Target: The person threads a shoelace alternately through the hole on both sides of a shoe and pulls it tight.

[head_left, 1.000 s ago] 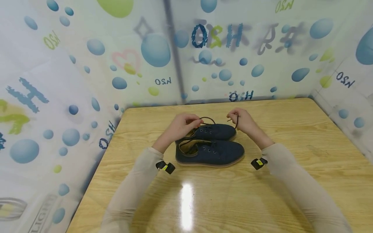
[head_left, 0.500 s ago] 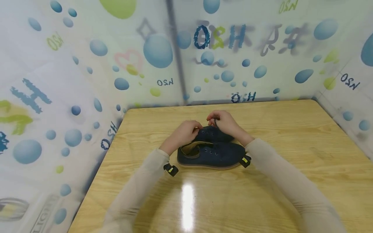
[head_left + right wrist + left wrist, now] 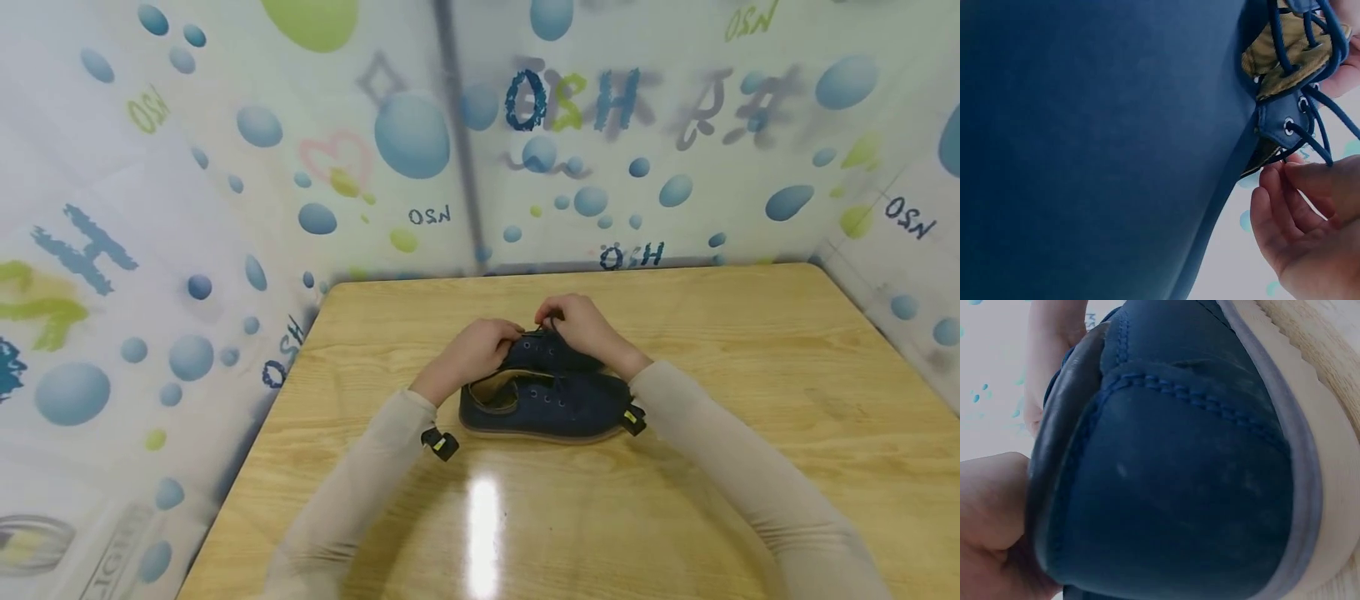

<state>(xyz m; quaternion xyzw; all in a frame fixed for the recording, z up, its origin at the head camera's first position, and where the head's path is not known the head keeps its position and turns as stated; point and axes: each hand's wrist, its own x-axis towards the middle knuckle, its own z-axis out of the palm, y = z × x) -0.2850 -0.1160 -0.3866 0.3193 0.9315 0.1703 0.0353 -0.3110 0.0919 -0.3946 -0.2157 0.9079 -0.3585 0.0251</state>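
Note:
Two dark blue lace-up shoes lie side by side on the table, toes to the right. My left hand [image 3: 474, 354] is at the opening of the far shoe [image 3: 561, 358], its fingers pinching the dark shoelace. Over that shoe's eyelets, my right hand [image 3: 588, 327] pinches another part of the shoelace [image 3: 1335, 114] between thumb and fingertips. The near shoe [image 3: 555, 408] stands closer to me, touched by neither hand's fingers. Its heel and light sole fill much of the left wrist view, where the left fingertips are hidden.
The wooden table [image 3: 712, 517] carries the shoes near its back edge. A patterned curtain-like wall [image 3: 405, 242] rises behind and at the sides. Black wrist cameras hang under both sleeves, the right one close to the near shoe's toe.
My right hand has come left from beyond the toe to the far shoe's eyelets, bringing its lace along. The left hand has lowered slightly, and the lace loop has drawn in close to the shoe.

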